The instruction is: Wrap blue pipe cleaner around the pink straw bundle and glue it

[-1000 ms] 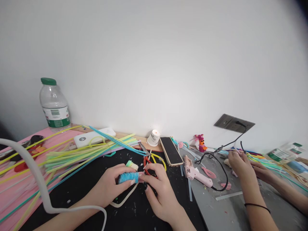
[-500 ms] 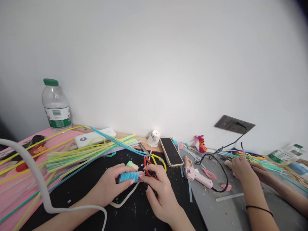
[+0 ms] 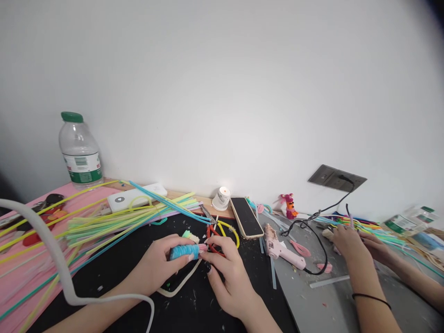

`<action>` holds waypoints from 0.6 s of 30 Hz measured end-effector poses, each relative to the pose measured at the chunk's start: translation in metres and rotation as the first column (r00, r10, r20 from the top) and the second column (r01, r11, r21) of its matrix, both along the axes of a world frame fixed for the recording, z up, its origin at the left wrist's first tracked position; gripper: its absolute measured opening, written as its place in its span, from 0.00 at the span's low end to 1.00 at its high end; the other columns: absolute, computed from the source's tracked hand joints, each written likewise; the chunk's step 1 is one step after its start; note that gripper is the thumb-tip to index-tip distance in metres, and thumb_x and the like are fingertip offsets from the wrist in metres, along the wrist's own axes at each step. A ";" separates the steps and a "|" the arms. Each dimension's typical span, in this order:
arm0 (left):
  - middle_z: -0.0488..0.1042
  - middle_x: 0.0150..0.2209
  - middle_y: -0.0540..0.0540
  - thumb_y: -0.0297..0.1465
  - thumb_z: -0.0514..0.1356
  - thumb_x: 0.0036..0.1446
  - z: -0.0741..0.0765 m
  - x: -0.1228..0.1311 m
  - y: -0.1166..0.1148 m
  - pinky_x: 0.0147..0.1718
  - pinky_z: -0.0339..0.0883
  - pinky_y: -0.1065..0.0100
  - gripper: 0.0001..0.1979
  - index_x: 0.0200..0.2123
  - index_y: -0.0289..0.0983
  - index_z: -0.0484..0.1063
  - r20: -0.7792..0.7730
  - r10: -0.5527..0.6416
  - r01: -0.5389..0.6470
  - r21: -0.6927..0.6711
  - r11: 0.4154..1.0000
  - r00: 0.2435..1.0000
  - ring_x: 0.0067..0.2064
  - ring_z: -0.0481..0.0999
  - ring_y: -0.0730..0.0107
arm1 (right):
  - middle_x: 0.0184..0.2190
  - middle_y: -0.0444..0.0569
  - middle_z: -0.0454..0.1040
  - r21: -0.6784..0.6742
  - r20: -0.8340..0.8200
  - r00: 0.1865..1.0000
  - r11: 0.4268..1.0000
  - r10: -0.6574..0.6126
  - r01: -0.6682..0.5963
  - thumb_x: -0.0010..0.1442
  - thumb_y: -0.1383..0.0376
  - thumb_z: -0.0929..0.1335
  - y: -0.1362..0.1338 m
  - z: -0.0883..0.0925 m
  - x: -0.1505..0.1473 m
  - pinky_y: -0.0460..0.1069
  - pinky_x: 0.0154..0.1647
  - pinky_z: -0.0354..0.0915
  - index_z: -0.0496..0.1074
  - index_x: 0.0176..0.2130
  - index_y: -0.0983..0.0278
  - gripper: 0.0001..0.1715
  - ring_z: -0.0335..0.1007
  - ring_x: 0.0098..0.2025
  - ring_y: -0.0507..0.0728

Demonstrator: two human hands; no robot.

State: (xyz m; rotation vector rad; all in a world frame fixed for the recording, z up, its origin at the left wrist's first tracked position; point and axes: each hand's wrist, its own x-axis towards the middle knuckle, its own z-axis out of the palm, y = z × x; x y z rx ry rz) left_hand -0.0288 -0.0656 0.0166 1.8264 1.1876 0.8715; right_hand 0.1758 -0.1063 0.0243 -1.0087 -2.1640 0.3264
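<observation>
My left hand is closed round a fuzzy blue coil, which looks like wound pipe cleaner, with the thumb in front and fingers behind. A pink piece sticks out of the coil's right end. My right hand pinches at that pink piece with thumb and fingertips. Just behind the coil lies a pale green and cream fuzzy piece. Beyond my right fingers rest pliers with red and yellow handles. A cream-rimmed phone-like object is partly hidden under my hands.
Pipe cleaners spread across the left side. A white cable arches at near left. Behind stand a bottle, a paper cup and a phone. Right are a glue gun and a co-worker's hands.
My hands stay nearly in place round the blue coil; more of the pink piece shows between my fingertips. The whole view has shifted slightly.
</observation>
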 end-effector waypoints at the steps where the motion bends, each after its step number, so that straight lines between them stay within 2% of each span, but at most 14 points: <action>1: 0.75 0.33 0.50 0.33 0.60 0.53 -0.001 0.000 0.000 0.26 0.67 0.73 0.12 0.40 0.40 0.79 0.017 -0.003 0.003 -0.024 1.000 1.000 0.28 0.73 0.70 | 0.51 0.55 0.64 -0.002 0.003 1.000 1.000 -0.003 0.003 0.59 0.73 0.61 0.000 0.000 0.000 0.58 0.54 0.61 0.69 0.51 0.62 0.21 0.62 0.52 0.60; 6: 0.72 0.31 0.50 0.37 0.60 0.53 -0.004 0.001 0.001 0.24 0.66 0.72 0.14 0.41 0.38 0.78 0.117 -0.022 0.041 -0.167 0.985 0.993 0.23 0.71 0.73 | 0.52 0.54 0.63 -0.013 0.015 1.000 1.000 -0.012 0.012 0.58 0.73 0.62 0.001 -0.002 0.000 0.58 0.55 0.60 0.69 0.50 0.61 0.21 0.61 0.54 0.60; 12: 0.77 0.33 0.48 0.37 0.62 0.50 -0.009 0.002 0.005 0.25 0.66 0.71 0.17 0.42 0.37 0.79 0.168 0.013 0.026 -0.228 0.973 0.986 0.24 0.72 0.71 | 0.53 0.53 0.62 -0.051 0.008 0.999 0.998 -0.045 0.045 0.54 0.75 0.63 0.001 -0.005 0.000 0.56 0.57 0.59 0.68 0.49 0.61 0.23 0.60 0.56 0.60; 15: 0.78 0.30 0.47 0.39 0.63 0.50 -0.014 0.001 0.008 0.27 0.67 0.70 0.19 0.44 0.36 0.78 0.213 -0.007 0.061 -0.251 0.966 0.977 0.24 0.72 0.70 | 0.54 0.53 0.61 -0.084 0.014 0.998 0.995 -0.058 0.059 0.52 0.75 0.65 0.002 -0.005 -0.001 0.55 0.59 0.58 0.68 0.49 0.61 0.24 0.58 0.58 0.59; 18: 0.80 0.33 0.46 0.41 0.64 0.50 -0.021 -0.001 0.011 0.28 0.67 0.69 0.22 0.46 0.36 0.77 0.300 -0.014 0.110 -0.306 0.946 0.954 0.24 0.71 0.71 | 0.55 0.52 0.60 -0.109 0.026 0.998 0.992 -0.065 0.068 0.52 0.74 0.66 0.003 -0.005 -0.002 0.55 0.61 0.57 0.67 0.51 0.60 0.27 0.57 0.59 0.59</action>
